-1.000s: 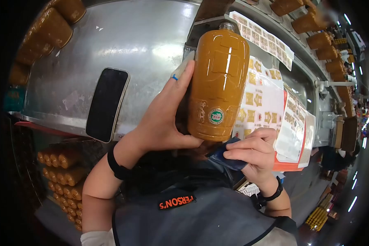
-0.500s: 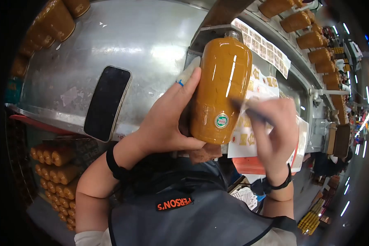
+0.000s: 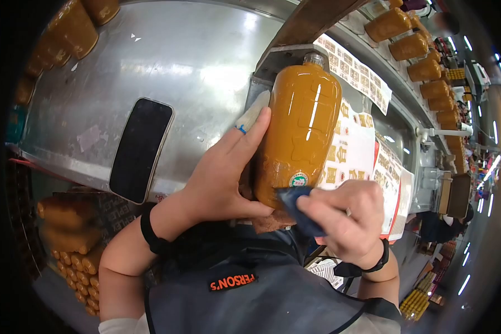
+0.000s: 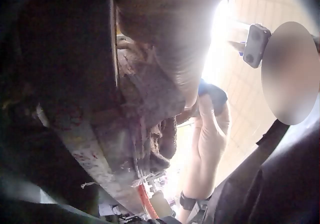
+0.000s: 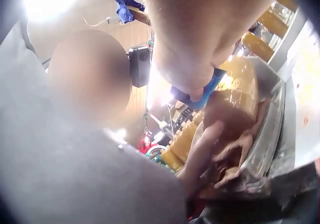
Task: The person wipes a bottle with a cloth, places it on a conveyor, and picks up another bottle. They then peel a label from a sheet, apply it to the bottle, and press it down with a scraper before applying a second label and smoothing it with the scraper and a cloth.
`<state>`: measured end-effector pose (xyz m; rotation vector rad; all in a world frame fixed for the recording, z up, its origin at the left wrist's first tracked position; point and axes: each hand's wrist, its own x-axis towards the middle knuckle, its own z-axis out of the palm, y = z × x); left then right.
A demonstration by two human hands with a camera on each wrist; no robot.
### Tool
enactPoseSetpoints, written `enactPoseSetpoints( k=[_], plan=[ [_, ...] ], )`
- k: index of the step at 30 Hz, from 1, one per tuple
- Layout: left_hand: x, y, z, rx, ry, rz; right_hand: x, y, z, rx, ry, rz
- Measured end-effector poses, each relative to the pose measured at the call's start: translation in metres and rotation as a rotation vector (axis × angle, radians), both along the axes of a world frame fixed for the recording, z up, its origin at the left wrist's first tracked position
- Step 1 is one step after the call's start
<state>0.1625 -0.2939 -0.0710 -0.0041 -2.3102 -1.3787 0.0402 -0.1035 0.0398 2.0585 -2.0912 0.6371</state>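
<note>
A glossy amber-brown bottle (image 3: pixel 303 125) leans back with its clear neck away from me, a round green-and-white label (image 3: pixel 298 181) near its base. My left hand (image 3: pixel 222 172) holds it from the left, fingers along its side and thumb at the base. A pale cover (image 3: pixel 254 113) with a blue band sits on one finger. In my right hand (image 3: pixel 353 214) I pinch a flat, dark blue squeegee (image 3: pixel 300 209), its edge against the bottle just under the label. The right wrist view shows the squeegee (image 5: pixel 200 96) at the bottle's side. A brown cloth (image 3: pixel 273 222) lies under the base.
A phone (image 3: pixel 142 149) lies on the metal table (image 3: pixel 189 47) to the left. Sheets of gold-printed labels (image 3: pixel 353 146) lie right of the bottle. More amber bottles (image 3: pixel 75 28) stand back left and others (image 3: pixel 388 25) line the right. A metal bracket (image 3: pixel 286 54) sits behind the bottle's neck.
My right hand lifted the squeegee up along the bottle's right side, then brought it back down onto the front below the label. The left hand keeps its hold.
</note>
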Motion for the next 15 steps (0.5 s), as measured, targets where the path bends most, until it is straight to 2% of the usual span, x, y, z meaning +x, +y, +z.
enactPoseSetpoints(
  k=[3, 5, 11, 13, 15],
  plan=[
    [0.0022, -0.0003, -0.0001, -0.004, 0.005, 0.002, -0.0047, 0.0024, 0.0013, -0.001, 0.035, -0.055],
    [0.0016, -0.001, 0.0007, -0.007, -0.023, -0.006, 0.002, 0.001, 0.0025, 0.03, -0.047, 0.017],
    [0.0012, -0.0007, 0.0019, -0.02, -0.011, -0.002, -0.0029, 0.0019, -0.0001, -0.001, -0.061, 0.016],
    [0.0001, -0.0008, 0.0031, -0.034, 0.025, 0.002, -0.0077, 0.002, -0.0019, -0.048, -0.023, -0.034],
    [0.0008, -0.0012, 0.0037, -0.036, 0.026, -0.002, -0.0046, 0.0034, 0.002, 0.007, 0.015, -0.093]
  ],
)
